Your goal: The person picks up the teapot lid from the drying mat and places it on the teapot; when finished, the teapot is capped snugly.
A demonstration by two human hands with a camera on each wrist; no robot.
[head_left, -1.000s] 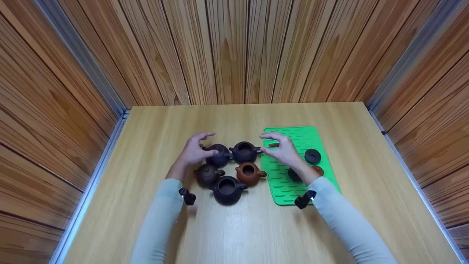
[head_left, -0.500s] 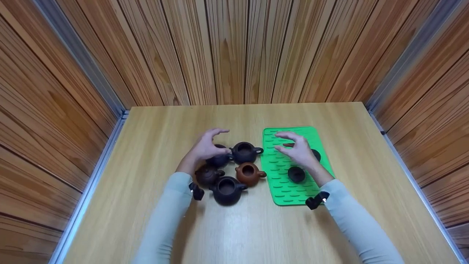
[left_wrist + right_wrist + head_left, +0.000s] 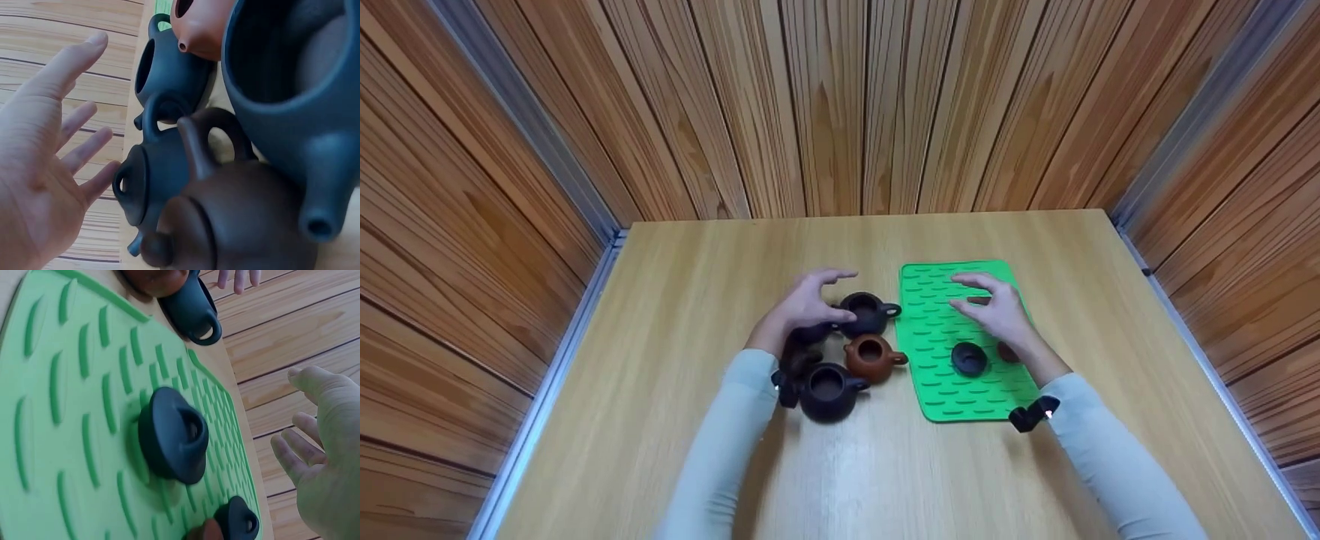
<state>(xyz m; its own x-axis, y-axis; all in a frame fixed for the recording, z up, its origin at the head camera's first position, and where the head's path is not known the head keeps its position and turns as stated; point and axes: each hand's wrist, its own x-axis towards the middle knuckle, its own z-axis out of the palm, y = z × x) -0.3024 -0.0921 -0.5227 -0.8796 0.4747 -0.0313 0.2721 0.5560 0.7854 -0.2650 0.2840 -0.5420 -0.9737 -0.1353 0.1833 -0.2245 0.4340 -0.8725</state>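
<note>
Wood-plank walls (image 3: 840, 105) round the bench. Pale wooden table (image 3: 885, 472) in front of the person, who's in light grey-green sleeves (image 3: 1117, 465).

Green mat (image 3: 934, 322), raised ridges, flat on the table on the person's right.

Left hand (image 3: 804, 301): above the pot cluster, thumb and fingers wide apart, holding nothing. Contact with the pots below: can't tell. Right hand (image 3: 997, 309): over the mat, also wide, thumb and fingers spread, nothing in it.

Five teapots bunched just left of the mat. Nearest the person, front black pot (image 3: 829, 407), lidless. Rear black pot (image 3: 872, 325), lidless, by the left thumb. Black lidded pot (image 3: 167, 174) and dark brown pot (image 3: 259, 211) sit under the left hand and wrist, lids on. Reddish-brown pot (image 3: 870, 369), lidless, handle right by the mat edge.

Lids on the mat: black lid (image 3: 970, 360), loop handle up; second black lid (image 3: 239, 517); reddish lid (image 3: 1008, 352), partly behind the right wrist.
</note>
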